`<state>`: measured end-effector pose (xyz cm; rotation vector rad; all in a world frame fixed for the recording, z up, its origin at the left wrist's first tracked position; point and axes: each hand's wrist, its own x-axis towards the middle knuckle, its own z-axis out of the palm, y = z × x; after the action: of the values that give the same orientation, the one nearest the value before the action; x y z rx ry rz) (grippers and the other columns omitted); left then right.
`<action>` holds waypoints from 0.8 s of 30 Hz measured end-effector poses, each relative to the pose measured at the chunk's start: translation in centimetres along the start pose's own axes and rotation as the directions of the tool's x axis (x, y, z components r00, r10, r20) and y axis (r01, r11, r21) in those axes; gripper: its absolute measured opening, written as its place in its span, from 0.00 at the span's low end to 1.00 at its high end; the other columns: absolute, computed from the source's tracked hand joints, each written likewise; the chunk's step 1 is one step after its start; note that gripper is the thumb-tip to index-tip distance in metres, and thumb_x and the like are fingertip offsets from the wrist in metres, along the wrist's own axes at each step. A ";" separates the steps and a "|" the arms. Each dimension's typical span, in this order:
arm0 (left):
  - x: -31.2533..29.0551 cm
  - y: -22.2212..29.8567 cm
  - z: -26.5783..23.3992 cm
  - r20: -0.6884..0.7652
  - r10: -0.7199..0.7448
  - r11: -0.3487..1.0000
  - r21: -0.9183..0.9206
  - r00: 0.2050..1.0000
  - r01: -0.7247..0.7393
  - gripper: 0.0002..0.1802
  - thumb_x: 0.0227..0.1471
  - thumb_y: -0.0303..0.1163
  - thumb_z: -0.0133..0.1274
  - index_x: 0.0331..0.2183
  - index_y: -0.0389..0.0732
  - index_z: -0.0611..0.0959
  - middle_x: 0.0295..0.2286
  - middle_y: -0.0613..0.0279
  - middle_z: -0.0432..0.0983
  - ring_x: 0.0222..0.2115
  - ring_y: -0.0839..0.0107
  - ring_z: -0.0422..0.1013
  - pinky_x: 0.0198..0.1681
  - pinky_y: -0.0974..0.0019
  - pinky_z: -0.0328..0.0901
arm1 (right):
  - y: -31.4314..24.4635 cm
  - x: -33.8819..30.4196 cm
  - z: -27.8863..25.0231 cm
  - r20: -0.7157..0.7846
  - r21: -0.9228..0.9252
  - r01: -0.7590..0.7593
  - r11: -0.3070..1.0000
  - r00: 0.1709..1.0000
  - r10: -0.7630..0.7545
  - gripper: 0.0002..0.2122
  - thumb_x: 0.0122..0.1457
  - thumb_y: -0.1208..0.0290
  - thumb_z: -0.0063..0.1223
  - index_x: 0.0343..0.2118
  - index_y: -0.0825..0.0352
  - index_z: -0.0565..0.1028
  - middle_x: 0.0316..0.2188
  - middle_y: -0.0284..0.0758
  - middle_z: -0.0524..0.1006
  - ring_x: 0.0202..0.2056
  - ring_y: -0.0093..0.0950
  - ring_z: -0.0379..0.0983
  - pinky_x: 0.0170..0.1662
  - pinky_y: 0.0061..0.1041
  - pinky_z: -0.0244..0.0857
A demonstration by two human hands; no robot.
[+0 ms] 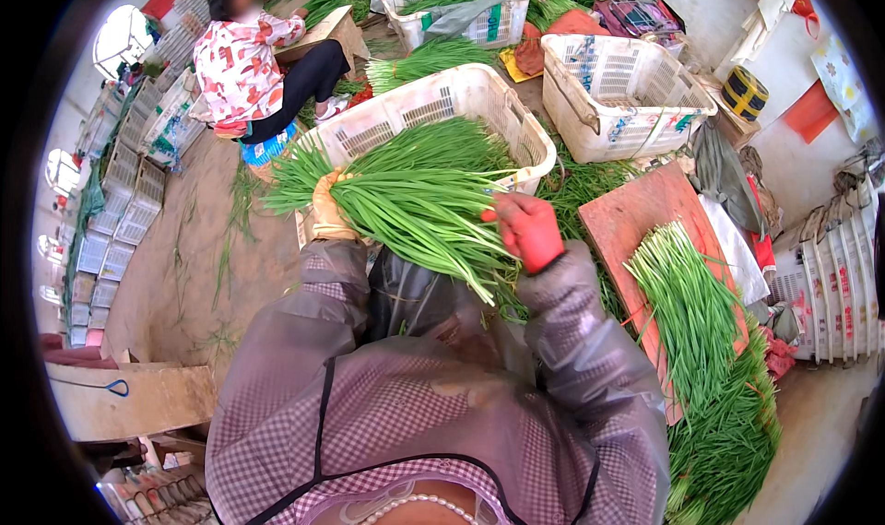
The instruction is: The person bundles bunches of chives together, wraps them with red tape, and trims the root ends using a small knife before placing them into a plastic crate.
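Chive bundle (415,198) between both, left hand (327,210) gripping it, right hand (527,230) clasping its stems

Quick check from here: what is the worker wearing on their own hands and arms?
The left hand wears a tan-yellow glove, the right hand a bright red one. Both arms are covered by long sleeves of purple-and-white checked fabric under a translucent greyish plastic layer. Dark trim edges the garment at the chest.
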<state>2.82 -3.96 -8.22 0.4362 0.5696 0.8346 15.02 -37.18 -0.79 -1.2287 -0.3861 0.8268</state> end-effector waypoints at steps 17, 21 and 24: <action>2.3 -1.7 -4.6 0.006 0.043 0.995 0.089 0.999 -0.043 0.06 0.49 0.30 0.48 0.31 0.38 0.76 0.27 0.58 0.75 0.28 0.62 0.73 0.37 0.58 0.72 | 9.9 -2.2 -0.9 -0.052 0.075 -0.096 0.993 0.994 0.100 0.20 0.58 0.65 0.57 0.50 0.72 0.71 0.37 0.37 0.78 0.36 0.24 0.73 0.40 0.24 0.67; 2.6 -0.7 -5.6 -0.009 0.033 0.997 0.065 0.999 -0.032 0.06 0.49 0.29 0.48 0.31 0.38 0.75 0.27 0.59 0.75 0.29 0.62 0.72 0.37 0.58 0.72 | 9.5 -3.0 -3.5 -0.105 -0.296 -0.037 0.954 0.995 0.006 0.11 0.57 0.69 0.47 0.37 0.65 0.80 0.32 0.31 0.78 0.26 0.20 0.68 0.28 0.21 0.61; 3.2 -0.7 -6.7 -0.038 0.056 0.998 0.041 0.998 -0.054 0.06 0.49 0.29 0.48 0.31 0.38 0.75 0.27 0.59 0.75 0.29 0.62 0.72 0.38 0.58 0.72 | 9.7 -5.8 -10.6 -0.193 -0.524 -0.053 0.850 0.979 -0.058 0.12 0.56 0.61 0.49 0.35 0.61 0.81 0.35 0.34 0.80 0.28 0.24 0.72 0.30 0.25 0.64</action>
<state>0.74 -0.95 -14.68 0.4742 0.6135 0.8871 14.98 -47.57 -12.31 -1.8112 -0.4656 0.5974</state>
